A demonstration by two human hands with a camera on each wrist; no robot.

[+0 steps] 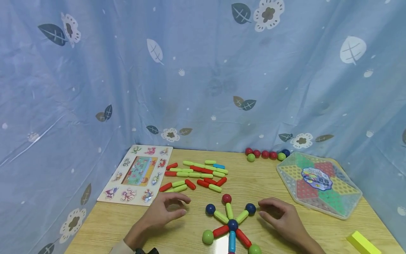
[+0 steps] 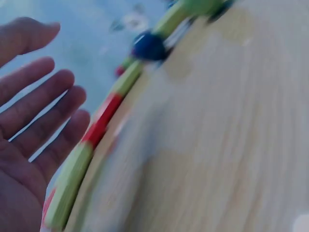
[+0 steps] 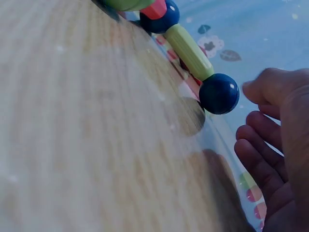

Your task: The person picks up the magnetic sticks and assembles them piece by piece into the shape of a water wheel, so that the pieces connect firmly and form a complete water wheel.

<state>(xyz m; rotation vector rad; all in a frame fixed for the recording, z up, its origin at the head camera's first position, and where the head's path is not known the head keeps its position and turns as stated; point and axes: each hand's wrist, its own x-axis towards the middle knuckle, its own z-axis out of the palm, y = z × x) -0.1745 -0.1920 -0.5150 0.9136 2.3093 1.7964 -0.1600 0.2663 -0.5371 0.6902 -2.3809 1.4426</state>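
Observation:
A star-shaped build of toy rods and balls lies on the wooden table, with a dark blue centre ball (image 1: 233,225) and several rods reaching out from it. Its outer balls include a red ball (image 1: 226,199), a dark blue ball (image 1: 210,209) on the left and a green ball (image 1: 207,237). My left hand (image 1: 165,211) hovers to the left of the build, fingers loosely bent, holding nothing. On the other side, my right hand (image 1: 283,220) is likewise empty, its fingertips close to the upper right blue ball (image 1: 250,209) but apart from it.
Loose rods in yellow-green, red and blue (image 1: 196,174) lie behind the build. An animal picture board (image 1: 106,197) is at the left. Several loose balls (image 1: 265,154) line the back edge. A hexagonal game box (image 1: 345,211) and a yellow block (image 1: 363,242) are on the right.

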